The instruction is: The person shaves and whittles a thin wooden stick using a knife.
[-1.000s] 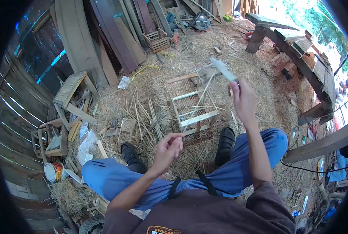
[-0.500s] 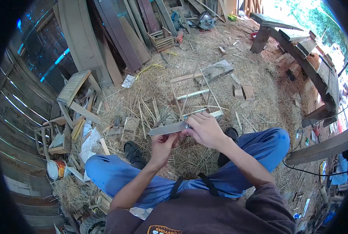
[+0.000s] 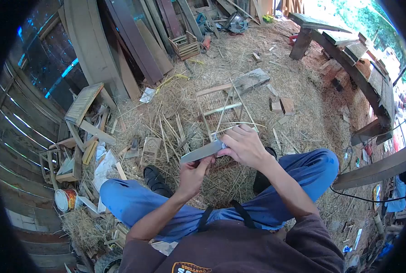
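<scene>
My right hand is closed round the handle of a knife, its broad blade pointing left. Below the blade, my left hand is pinched shut, with fingertips close to the blade's lower edge. What it grips is mostly hidden by the knife and fingers. A thin pale strip runs up and away from near the knife handle; I cannot tell which hand it meets. Beyond my hands lies a light wooden frame with thin slats, partly covered by the right hand.
Several thin sticks lie on the straw-covered ground left of the frame. A thick board sits behind it, with wood blocks to the right. A slatted wooden piece stands at left, a rough bench at right.
The knife and my right hand have shifted slightly right, and the blade is tilted more. My left hand has moved a little right with it. The thin strip's angle has changed.
</scene>
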{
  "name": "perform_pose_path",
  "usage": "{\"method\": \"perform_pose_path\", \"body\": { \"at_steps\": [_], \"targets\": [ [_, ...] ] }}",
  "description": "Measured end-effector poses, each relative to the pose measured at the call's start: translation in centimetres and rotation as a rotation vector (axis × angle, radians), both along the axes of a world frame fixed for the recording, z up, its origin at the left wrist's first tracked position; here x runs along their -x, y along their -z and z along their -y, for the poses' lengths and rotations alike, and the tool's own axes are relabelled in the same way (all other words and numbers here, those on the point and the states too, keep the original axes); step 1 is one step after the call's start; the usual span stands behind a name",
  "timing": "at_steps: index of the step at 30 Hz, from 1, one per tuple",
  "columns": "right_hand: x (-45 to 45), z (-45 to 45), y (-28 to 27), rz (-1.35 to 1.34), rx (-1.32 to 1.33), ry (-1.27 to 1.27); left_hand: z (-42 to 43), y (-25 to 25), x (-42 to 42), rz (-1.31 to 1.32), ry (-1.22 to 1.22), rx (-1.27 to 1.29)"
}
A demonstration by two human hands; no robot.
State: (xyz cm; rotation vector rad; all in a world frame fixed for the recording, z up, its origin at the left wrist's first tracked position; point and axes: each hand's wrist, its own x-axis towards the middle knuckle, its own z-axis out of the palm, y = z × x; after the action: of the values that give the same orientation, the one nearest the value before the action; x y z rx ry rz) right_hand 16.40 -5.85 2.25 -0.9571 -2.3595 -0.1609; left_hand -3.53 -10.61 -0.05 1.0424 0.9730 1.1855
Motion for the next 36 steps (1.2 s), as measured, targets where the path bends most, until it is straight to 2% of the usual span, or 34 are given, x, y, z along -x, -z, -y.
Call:
{"method": "perform_pose_path", "body": {
  "at_steps": [3,6,8,9,10,11,14,16,19,22,24,31,36],
  "targets": [
    [-0.1,-0.1,-0.3,-0.027,-0.022,-0.015,-0.3,-0.1,0.3,0.056,0.051,-0.031],
    [-3.0,-1.9,0.3,-0.161,0.075,0.324,0.8,0.6,0.8,0.064,0.139,-0.034],
    [-6.8,-3.4,-2.8,-0.327,0.11,0.615,1.8,1.1,0.7,0.063,0.19,0.004],
    [-7.4,-3.0,-3.3,-0.355,0.097,0.617,2.0,1.4,0.5,0.07,0.206,0.029],
    [-7.8,-2.7,-3.8,-0.381,0.082,0.616,2.0,1.5,0.3,0.078,0.218,0.052],
    [-8.1,-2.6,-4.0,-0.404,0.067,0.61,1.6,1.5,0.3,0.035,0.165,-0.035],
    [-4.7,-0.2,-3.1,-0.367,0.108,0.483,0.8,1.3,1.6,0.008,0.099,0.018],
    [-3.0,0.1,-2.1,-0.237,0.142,0.3,0.5,1.1,2.3,-0.03,0.06,0.042],
    [-0.6,0.1,-1.0,-0.231,0.254,0.086,-0.1,0.8,1.5,-0.013,-0.011,0.055],
    [0.5,0.3,-0.2,-0.208,0.274,0.006,-0.5,0.7,0.9,0.042,-0.052,-0.008],
    [0.7,0.3,-0.2,-0.182,0.263,-0.007,-1.0,1.3,1.2,0.023,-0.021,-0.136],
    [0.7,0.0,-0.2,-0.191,0.278,-0.022,-1.8,0.3,1.1,-0.028,0.02,-0.185],
    [0.8,0.6,0.4,-0.176,0.252,-0.021,-2.2,1.6,1.1,-0.032,0.071,-0.182]
  ]
}}
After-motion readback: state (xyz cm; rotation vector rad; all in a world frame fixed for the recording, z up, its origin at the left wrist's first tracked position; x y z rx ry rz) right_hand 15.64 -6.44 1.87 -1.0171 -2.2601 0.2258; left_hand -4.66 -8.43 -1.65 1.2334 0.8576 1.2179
